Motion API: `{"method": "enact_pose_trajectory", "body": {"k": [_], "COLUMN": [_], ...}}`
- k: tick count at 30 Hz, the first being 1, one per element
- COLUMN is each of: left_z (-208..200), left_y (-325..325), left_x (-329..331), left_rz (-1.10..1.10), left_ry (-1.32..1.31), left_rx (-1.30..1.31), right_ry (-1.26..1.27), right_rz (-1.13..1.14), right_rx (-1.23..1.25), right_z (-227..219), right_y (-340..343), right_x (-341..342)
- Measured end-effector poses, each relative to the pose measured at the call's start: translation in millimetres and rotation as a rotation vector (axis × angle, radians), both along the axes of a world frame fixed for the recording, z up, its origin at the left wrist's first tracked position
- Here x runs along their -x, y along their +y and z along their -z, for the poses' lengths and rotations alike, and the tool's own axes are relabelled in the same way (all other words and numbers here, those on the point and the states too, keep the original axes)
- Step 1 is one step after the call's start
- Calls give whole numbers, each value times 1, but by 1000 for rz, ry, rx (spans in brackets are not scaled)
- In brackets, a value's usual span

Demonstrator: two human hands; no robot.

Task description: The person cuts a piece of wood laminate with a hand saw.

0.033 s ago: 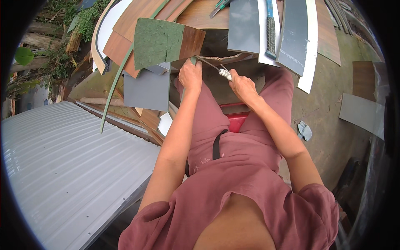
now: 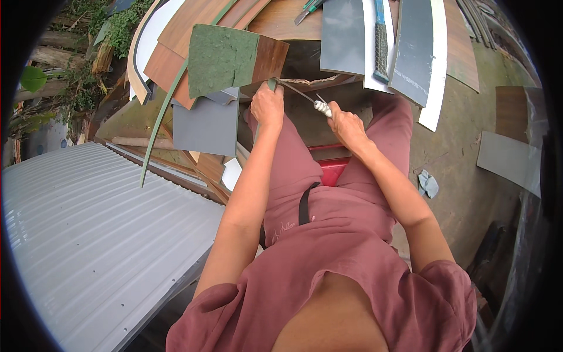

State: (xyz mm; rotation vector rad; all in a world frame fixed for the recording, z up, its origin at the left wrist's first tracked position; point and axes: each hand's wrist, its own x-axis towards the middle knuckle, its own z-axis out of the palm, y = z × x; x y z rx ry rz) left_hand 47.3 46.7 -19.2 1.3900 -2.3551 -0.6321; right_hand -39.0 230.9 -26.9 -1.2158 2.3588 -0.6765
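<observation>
My left hand (image 2: 268,107) is closed around a narrow grey-green strip (image 2: 272,85), whose end shows above the fist. In my right hand (image 2: 347,124) is a thin-bladed tool with a white wrapped handle (image 2: 322,108); a small bent metal piece sticks up beside the handle. Its thin metal blade (image 2: 300,92) slants up and left, the far end reaching the strip by my left hand. Just beyond that hand lies a brown board piece with a rough green face (image 2: 223,61). Whether the blade is cutting into the strip I cannot tell.
Brown and grey boards (image 2: 350,38) lie across the far side, with a blue-handled tool (image 2: 380,50) and a green cutter (image 2: 309,10) on them. A long green strip (image 2: 158,126) hangs down left over a corrugated metal sheet (image 2: 105,234). A crumpled cloth (image 2: 428,183) lies right.
My right hand and the tool have shifted slightly right and toward me. My left hand stays nearly where it was, gripping the strip.
</observation>
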Motion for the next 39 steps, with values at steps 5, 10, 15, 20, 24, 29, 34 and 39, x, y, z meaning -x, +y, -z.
{"method": "enact_pose_trajectory", "body": {"k": [5,10,15,20,24,29,34,39], "left_z": [-1,1,6,6,6,6,7,2], "left_y": [-1,2,0,-2,-1,2,-1,0], "left_x": [1,4,0,1,3,5,1,3], "left_rz": [-8,6,-14,-9,-7,2,-9,-9], "left_ry": [-20,-13,11,8,7,2,-7,9], "left_rx": [3,19,55,41,60,47,36,37], "right_ry": [11,16,-2,-6,-33,5,12,11], "right_rz": [26,-12,-3,36,23,9,-7,27], "right_rx": [-26,52,38,-15,11,68,31,18], "right_z": [-2,-21,-11,3,-5,-18,-6,3], "right_y": [6,-65,-40,7,-19,-68,-30,7], "right_x": [-2,2,0,-6,-1,1,2,-2]}}
